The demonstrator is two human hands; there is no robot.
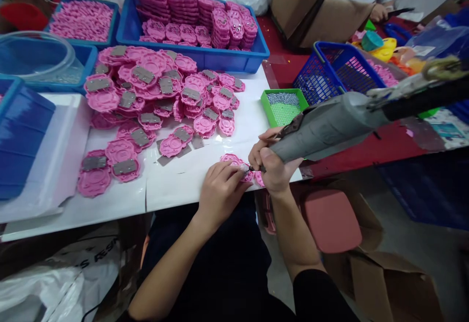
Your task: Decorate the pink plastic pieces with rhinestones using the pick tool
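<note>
My right hand [273,168] is wrapped round a grey electric screwdriver [322,126], which slants down to the left. Its bit meets a pink plastic casing [230,158] at the table's front edge. My left hand [222,187] holds that casing down, fingers bent and pressed together near the bit; part of the casing is hidden under them. Another pink piece [259,179] shows partly below my right hand. To the left lies a pink casing with a grey metal plate [177,141], on top of several loose metal plates [166,160].
A big heap of pink casings [146,75] covers the table's left half. Behind it stands a blue bin [234,60] of stacked pink parts. A green tray [269,112] of small screws and a blue basket [318,75] sit at right. Another person's hand [378,13] shows far right.
</note>
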